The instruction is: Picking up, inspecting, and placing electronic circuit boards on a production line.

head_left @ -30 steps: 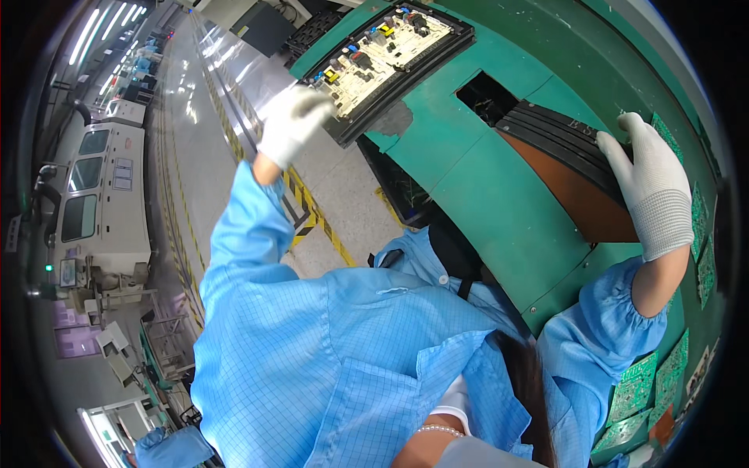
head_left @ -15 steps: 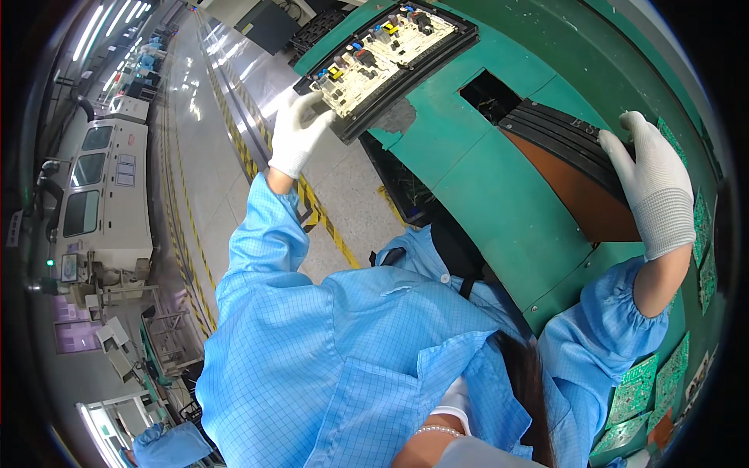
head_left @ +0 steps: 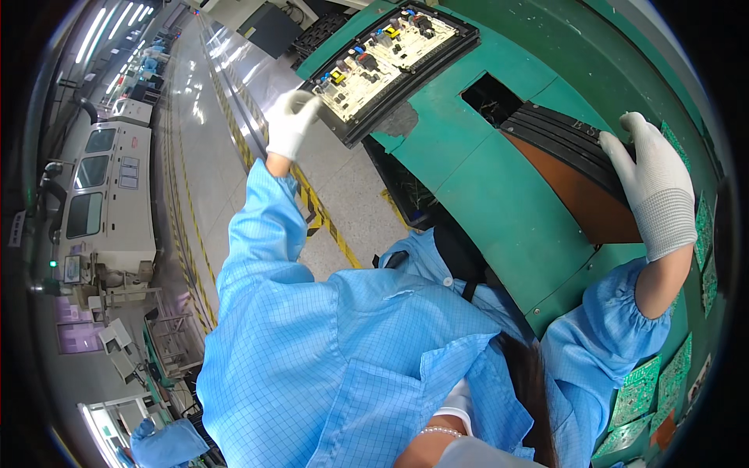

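Note:
My left hand [head_left: 292, 125], in a white glove, is beside the left end of a black tray [head_left: 353, 134]. Its fingers curve toward the tray's edge, slightly blurred, and appear to hold nothing. In the tray sit cream-coloured circuit boards [head_left: 370, 72] with blue, yellow and black components. My right hand [head_left: 651, 168], also gloved, grips the right end of a black ribbed carrier [head_left: 563, 134], thumb on the near side. The carrier lies slanted on the green bench top [head_left: 499, 183], above a brown panel [head_left: 550, 183]. Part of my right fingers' hold is hidden.
A rectangular cutout [head_left: 490, 98] opens in the bench by the carrier's left end. Green circuit boards [head_left: 636, 390] stand along the right side. Yellow-black floor tape [head_left: 331, 234] runs left of the bench. A white machine [head_left: 117, 187] stands across the aisle.
My left hand has drawn a little left, away from the tray's end, and its thumb has moved closer to the fingers. Tray, right hand and ribbed carrier look nearly unchanged.

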Motion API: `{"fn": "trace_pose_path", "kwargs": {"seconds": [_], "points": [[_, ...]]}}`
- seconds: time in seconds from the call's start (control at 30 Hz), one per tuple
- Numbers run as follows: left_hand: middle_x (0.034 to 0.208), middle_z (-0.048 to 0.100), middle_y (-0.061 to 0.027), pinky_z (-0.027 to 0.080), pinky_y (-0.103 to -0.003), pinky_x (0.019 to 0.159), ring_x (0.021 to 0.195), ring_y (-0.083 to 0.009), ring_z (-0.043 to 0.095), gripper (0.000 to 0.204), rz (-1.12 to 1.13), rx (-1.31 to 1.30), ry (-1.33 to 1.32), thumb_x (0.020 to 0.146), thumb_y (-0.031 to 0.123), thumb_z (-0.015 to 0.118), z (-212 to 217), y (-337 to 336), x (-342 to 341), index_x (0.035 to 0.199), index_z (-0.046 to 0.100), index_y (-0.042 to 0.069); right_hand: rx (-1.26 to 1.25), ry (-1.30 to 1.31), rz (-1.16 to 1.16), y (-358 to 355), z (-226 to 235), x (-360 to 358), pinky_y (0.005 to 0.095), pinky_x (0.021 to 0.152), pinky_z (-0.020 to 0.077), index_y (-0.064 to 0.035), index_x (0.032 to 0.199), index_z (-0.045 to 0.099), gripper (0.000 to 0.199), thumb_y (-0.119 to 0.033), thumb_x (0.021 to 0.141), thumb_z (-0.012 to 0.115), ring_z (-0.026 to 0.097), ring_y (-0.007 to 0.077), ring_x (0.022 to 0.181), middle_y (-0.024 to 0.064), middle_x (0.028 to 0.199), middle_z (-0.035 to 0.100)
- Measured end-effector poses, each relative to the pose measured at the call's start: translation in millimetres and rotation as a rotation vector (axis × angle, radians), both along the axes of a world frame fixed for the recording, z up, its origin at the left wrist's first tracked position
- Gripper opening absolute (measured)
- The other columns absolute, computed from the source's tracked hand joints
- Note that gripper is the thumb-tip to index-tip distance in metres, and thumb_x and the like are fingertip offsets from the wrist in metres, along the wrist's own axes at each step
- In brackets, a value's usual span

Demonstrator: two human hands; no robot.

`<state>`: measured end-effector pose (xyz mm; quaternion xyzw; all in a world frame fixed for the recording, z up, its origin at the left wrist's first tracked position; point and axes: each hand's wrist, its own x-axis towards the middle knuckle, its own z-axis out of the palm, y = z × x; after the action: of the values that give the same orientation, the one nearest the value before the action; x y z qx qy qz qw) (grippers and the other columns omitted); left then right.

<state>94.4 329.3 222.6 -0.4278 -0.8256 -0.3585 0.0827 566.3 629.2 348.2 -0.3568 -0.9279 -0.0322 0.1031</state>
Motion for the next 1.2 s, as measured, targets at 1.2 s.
{"fn": "trace_pose_path", "kwargs": {"seconds": [1.2], "points": [[0.104, 0.076, -0.016, 0.055, -0.039, 0.09, 0.098, -0.0333, 0.072, 0.031, -0.063, -0.678, 0.299, 0.092, 0.031, 0.069, 49.9, 171.9, -89.3, 0.111, 0.079, 0.009, 0.032, 0.079, 0.049, -2.8, -2.4, -0.6, 0.0454, 0.082, 0.0561, 0.0005, 0.113, 0.061, 0.042, -0.04, 0.1, 0.062, 0.07, 0.0384, 0.095, 0.0221, 0.098, 0.069]]}}
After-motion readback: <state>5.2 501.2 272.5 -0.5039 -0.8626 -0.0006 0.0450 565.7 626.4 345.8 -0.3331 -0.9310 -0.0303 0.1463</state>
